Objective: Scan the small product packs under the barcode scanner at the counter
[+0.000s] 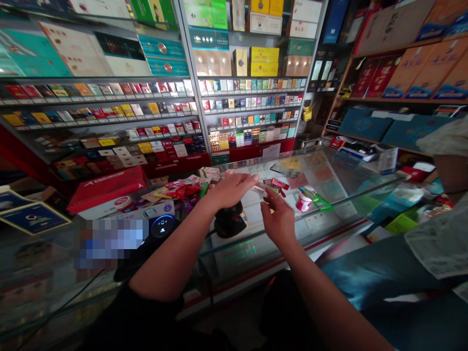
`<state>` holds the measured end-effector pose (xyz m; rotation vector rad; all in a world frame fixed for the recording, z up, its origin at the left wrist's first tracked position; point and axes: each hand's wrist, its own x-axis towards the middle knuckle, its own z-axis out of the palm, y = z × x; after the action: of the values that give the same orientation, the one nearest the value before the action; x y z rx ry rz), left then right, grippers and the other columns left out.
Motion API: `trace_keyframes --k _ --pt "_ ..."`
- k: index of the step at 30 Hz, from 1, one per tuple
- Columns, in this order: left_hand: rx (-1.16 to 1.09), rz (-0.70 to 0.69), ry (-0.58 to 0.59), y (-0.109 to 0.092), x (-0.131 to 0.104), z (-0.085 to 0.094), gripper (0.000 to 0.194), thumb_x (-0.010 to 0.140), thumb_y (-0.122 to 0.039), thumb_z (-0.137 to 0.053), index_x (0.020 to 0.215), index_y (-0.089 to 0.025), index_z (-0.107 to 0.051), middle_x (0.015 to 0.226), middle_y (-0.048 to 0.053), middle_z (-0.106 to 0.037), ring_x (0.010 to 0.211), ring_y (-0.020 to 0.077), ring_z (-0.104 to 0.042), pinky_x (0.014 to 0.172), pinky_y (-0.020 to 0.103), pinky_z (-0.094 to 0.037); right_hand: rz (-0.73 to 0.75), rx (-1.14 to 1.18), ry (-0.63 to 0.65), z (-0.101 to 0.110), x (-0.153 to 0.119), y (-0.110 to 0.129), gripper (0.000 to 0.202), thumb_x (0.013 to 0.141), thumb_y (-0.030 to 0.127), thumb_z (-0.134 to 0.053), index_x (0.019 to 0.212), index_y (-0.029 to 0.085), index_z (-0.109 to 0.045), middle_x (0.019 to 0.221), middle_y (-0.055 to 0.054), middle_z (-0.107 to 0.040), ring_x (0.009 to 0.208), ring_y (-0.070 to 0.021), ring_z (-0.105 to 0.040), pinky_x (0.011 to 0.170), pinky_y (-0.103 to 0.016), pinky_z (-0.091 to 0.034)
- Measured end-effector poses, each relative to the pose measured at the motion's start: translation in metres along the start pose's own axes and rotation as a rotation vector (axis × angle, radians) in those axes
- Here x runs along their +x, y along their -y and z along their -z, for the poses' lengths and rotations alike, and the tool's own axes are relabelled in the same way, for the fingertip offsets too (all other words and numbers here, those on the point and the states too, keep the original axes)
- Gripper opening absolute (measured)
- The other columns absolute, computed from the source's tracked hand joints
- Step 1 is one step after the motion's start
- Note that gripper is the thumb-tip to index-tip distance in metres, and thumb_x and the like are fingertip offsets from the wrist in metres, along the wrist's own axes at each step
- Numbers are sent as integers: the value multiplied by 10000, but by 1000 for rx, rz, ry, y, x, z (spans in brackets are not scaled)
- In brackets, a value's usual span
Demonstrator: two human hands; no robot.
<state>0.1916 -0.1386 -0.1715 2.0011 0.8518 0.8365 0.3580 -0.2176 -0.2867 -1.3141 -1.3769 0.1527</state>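
Note:
My left hand [234,189] reaches over a black desktop device [229,222], possibly a scanner, with its back up and its fingers stretched toward the right. Close to those fingertips is a small pale strip or packet [260,189], its print too blurred to read. My right hand [278,217] pinches the near end of that packet between thumb and forefinger, above the glass counter [252,248]. To the right of my right hand are a pink-and-white tub [304,200] and a green packet [323,203]. Small red packets [280,184] lie just beyond my fingers.
A phone [277,168] lies farther back on the glass. Left of my hands are piled colourful sweet packets [185,189], a red box [107,190] and a lit payment terminal [163,225]. Shelves of small boxes [252,102] line the wall. A person [435,248] is at the right.

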Motion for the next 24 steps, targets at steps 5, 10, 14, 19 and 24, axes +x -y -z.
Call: trace_keyframes --k 5,10,14,19,24 --pt "29 -92 10 -22 -20 -54 435 1013 -538 -540 915 -214 -813 982 99 -787 1059 345 -690 1041 429 -463 -59 23 -69 24 -5 -15 420 957 322 -600 1356 224 -688 1182 -102 -784 1003 -251 -763 924 -411 -610" --pt "-109 -118 -75 1 -39 -116 428 1056 -481 -447 1108 -232 -791 1256 93 -758 1244 320 -642 1131 424 -443 -118 -79 -81 50 -16 -39 348 959 371 -602 1236 205 -729 1135 -114 -793 951 -249 -765 897 -400 -604" --pt "-227 -77 -185 24 -52 -160 376 1059 -440 -447 1108 -243 -764 1299 101 -727 1297 292 -613 1170 422 -425 -94 -186 -62 59 -26 -60 349 942 351 -601 1226 182 -714 1100 -130 -795 952 -265 -764 918 -424 -602" --pt "-274 31 -322 40 -67 -196 328 1038 -416 -485 1200 -236 -706 1406 123 -664 1331 286 -589 1179 446 -419 81 -262 -16 52 -37 -83 308 953 269 -571 1209 176 -714 1261 -167 -753 1159 -292 -721 1022 -469 -578" --pt "-137 102 -333 54 -58 -200 304 1034 -371 -475 1180 -205 -684 1348 117 -683 1319 250 -595 1173 399 -403 190 -323 47 42 -42 -101 269 973 221 -559 1155 194 -755 1220 -146 -766 1266 -312 -662 1134 -539 -502"
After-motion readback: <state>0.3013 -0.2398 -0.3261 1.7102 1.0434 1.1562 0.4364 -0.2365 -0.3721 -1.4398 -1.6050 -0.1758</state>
